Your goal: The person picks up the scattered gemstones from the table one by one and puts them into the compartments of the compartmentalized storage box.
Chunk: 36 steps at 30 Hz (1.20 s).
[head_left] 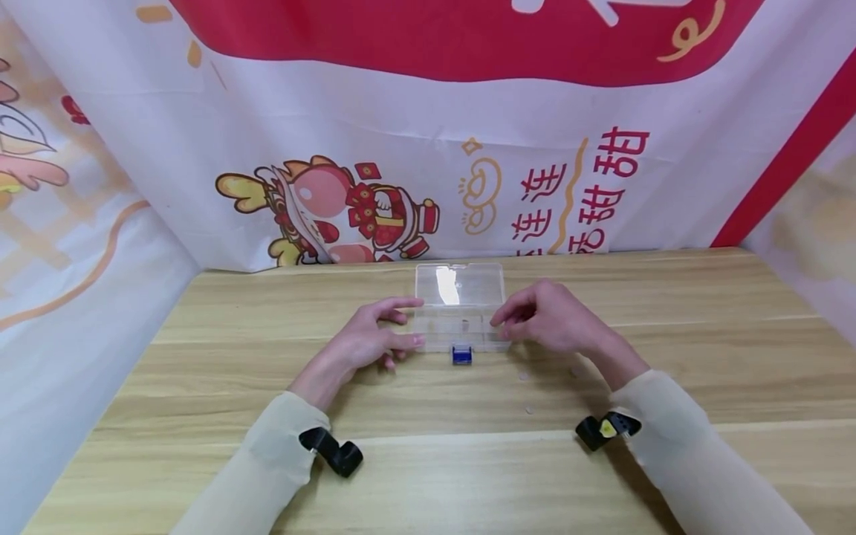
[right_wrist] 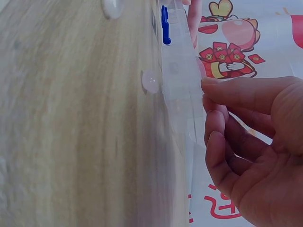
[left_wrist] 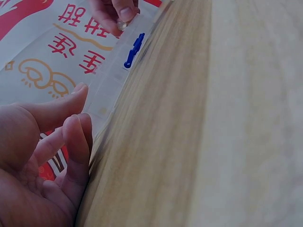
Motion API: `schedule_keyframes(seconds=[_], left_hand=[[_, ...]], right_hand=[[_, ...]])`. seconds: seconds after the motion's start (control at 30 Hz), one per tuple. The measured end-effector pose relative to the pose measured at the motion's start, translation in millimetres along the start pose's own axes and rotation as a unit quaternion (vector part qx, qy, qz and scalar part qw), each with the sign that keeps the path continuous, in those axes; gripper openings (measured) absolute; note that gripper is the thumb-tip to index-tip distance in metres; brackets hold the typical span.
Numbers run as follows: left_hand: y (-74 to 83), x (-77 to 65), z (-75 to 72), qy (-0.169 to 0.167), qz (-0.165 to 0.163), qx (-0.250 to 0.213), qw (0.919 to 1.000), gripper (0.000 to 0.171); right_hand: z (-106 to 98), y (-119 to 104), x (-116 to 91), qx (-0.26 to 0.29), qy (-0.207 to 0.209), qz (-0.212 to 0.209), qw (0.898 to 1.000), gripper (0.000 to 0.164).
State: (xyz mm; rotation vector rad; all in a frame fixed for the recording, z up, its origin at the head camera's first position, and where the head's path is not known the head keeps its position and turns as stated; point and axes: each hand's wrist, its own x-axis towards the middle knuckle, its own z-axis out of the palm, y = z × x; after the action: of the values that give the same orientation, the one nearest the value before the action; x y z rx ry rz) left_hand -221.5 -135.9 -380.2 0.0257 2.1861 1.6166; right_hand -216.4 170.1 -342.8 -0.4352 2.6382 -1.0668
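A clear plastic box [head_left: 431, 327] with compartments lies on the table, its clear lid [head_left: 475, 284] raised at the back. A blue latch [head_left: 461, 355] sits at the middle of its front edge. My left hand [head_left: 371, 338] is at the box's left end, thumb and forefinger extended along that side. Over the right end, my right hand [head_left: 551, 319] pinches a small clear rounded piece [left_wrist: 122, 25] between thumb and fingertips. Small smooth pale pieces lie on the wood in front of the box, among them a pinkish one [right_wrist: 150, 82] and a whitish one [right_wrist: 112, 7].
The wood-grain table [head_left: 455, 475] runs back to a printed white and red cloth [head_left: 401, 111] hanging behind the box. More cloth hangs at the left and right sides. A black wrist camera [head_left: 334, 452] is strapped on the left sleeve, another [head_left: 605, 429] on the right.
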Motion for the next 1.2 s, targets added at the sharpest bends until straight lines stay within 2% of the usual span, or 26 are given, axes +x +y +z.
schedule_keyframes(seconds=[1.2], left_hand=[[1.4, 1.0, 0.1, 0.000, -0.005, 0.010, 0.9999, 0.067]], right_hand=[[4.7, 1.5, 3.6, 0.012, -0.003, 0.035, 0.999, 0.013]])
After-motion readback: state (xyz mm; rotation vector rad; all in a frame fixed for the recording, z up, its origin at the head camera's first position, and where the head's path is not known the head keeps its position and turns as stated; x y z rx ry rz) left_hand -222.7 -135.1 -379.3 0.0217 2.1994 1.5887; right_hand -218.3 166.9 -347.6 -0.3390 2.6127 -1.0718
